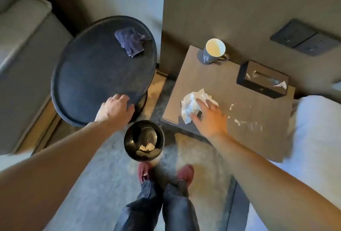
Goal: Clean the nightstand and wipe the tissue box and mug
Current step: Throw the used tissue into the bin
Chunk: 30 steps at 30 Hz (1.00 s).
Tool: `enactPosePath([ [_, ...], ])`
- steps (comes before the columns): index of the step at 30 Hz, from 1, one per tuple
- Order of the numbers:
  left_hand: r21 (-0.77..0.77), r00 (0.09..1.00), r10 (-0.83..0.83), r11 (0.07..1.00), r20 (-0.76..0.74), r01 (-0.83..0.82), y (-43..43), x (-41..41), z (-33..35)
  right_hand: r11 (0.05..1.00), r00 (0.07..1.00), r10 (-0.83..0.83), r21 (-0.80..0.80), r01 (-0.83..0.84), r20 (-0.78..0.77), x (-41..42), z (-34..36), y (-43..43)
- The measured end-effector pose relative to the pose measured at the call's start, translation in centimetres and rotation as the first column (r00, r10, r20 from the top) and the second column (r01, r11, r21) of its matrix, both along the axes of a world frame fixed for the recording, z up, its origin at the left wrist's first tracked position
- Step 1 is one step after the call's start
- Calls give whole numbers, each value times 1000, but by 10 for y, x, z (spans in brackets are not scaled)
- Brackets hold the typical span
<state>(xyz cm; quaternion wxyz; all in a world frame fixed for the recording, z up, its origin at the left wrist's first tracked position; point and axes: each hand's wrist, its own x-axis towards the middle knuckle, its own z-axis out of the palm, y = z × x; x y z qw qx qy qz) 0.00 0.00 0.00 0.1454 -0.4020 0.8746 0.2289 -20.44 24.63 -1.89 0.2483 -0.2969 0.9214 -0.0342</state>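
Observation:
A crumpled white tissue [190, 104] lies near the front left of the wooden nightstand [258, 105]. My right hand [208, 118] lies on it with spread fingers and the thumb at its near side. White smears and crumbs [241, 120] mark the top to the right of that hand. The grey mug [213, 51] stands at the back left corner, and the black tissue box [263, 79] at the back right. My left hand [114, 110] holds the near rim of the round black side table [88, 83], fingers bent on top and thumb on the edge.
A blue cloth [131, 41] lies crumpled on the far part of the round table. A black bin [144, 140] holding a bit of paper stands on the carpet between both tables, just ahead of my feet. White bedding [317, 129] borders the nightstand on the right.

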Motion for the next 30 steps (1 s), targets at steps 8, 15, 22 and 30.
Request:
enactPosePath([
  [8, -263, 983, 5, 963, -181, -53, -57, 33, -123, 990, 995, 29, 143, -16, -93, -22, -115, -32],
  [15, -346, 943, 9, 929, -333, -131, -52, 41, -151, 998, 957, 60, 20, -57, -285, -8, -147, -31],
  [22, -334, 943, 14, 933, -332, -131, -54, 42, -148, 918, 996, 61, -389, -82, -66, 20, -151, -41],
  [30, -357, 959, 16, 926, -284, -121, -54, 42, -147, 888, 938, 272, -431, -158, 216, 115, -158, -85],
])
